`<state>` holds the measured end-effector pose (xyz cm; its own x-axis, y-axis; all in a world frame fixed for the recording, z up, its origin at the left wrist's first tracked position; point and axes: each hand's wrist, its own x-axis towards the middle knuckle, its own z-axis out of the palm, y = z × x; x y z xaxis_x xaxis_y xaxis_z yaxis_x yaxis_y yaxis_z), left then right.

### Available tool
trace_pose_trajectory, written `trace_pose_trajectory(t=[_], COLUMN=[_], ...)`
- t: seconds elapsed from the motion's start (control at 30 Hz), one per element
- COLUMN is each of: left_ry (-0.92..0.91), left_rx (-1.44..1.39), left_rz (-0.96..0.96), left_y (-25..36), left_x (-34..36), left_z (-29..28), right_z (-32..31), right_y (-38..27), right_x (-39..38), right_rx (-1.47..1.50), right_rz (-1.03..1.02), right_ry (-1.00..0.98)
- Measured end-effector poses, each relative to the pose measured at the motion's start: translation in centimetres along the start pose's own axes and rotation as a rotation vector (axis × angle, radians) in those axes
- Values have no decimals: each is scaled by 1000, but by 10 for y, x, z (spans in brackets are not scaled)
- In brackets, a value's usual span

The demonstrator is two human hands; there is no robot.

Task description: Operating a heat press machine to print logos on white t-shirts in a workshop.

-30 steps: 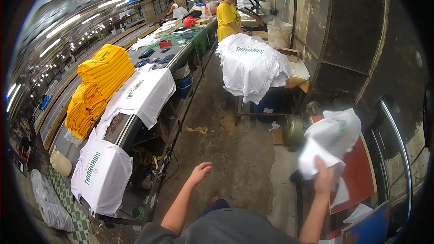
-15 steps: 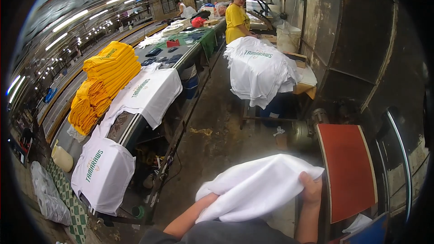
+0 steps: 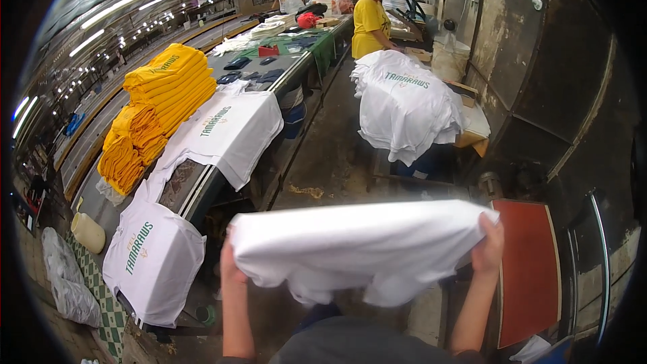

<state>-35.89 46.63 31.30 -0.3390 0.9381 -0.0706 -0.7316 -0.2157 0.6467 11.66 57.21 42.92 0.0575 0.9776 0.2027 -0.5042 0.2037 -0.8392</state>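
Observation:
A white T-shirt (image 3: 357,243) is stretched in the air before my body, its top edge pulled nearly straight. My left hand (image 3: 231,259) grips one end of it, and at the other end my right hand (image 3: 488,243) is closed on a corner. The lower part hangs in loose, slightly blurred folds. To the left, a printed white T-shirt (image 3: 156,273) lies over the near end of the long table, and another printed white T-shirt (image 3: 237,136) is spread farther along it.
Stacked yellow shirts (image 3: 168,87) stand on the long table (image 3: 178,192). Ahead, a pile of white shirts (image 3: 408,111) covers a stand, with a person in yellow (image 3: 369,30) behind it. A red board (image 3: 531,269) and a metal rail (image 3: 600,256) are at my right.
The T-shirt has gone from bunched to stretched wide. My left hand, hidden under the cloth before, has moved left and up to its end; my right hand has risen slightly.

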Motion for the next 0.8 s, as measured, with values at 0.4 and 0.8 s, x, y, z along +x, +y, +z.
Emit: trace_pose_trajectory(t=[0.4,0.8], left_ry=[26,132], left_rx=[123,169], left_rz=[188,513], left_y=[100,140], left_x=[11,60], left_z=[6,-14], right_z=[78,103], right_y=[19,78], right_x=[81,209], right_rx=[-142,-66], right_rz=[-139,10], right_ry=[-97,-199])
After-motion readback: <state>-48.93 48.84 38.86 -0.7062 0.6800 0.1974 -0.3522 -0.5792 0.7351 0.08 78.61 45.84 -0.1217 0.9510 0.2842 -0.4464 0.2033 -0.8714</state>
